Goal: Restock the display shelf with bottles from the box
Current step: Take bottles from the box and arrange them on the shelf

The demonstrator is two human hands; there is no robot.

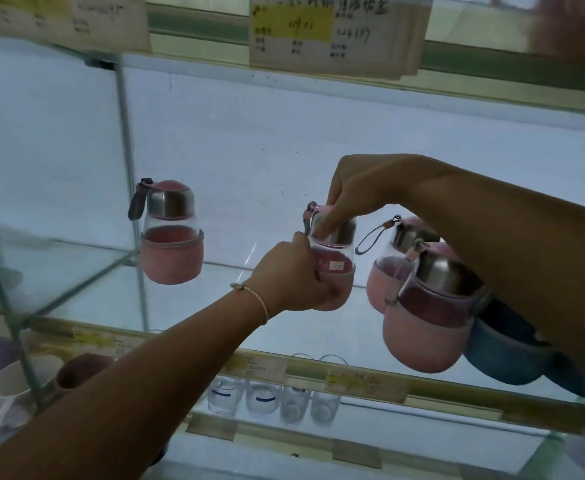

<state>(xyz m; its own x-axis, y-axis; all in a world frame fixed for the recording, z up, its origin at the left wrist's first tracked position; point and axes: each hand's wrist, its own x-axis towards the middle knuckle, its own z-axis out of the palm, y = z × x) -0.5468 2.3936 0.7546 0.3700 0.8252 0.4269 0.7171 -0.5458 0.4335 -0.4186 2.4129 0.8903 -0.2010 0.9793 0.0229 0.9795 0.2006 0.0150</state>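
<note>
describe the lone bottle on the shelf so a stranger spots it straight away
Find the backlit glass shelf at mid height. Just right of its glass divider stands a pink-sleeved bottle with a steel lid. Unlike the cluster further right, it stands alone, untouched, its strap dark.

Handwritten price card (pixel 336 29) at upper centre of frame, hung on a shelf edge: yellow patch with dark digits and Chinese characters beside it, all too blurred to read. At upper left, second card (pixel 73 19), likewise illegible. Small white sticker (pixel 338 266) on middle bottle (pixel 332 251), digits too small. Yellowish tags (pixel 365 384) along lower shelf edge, unreadable.
</note>
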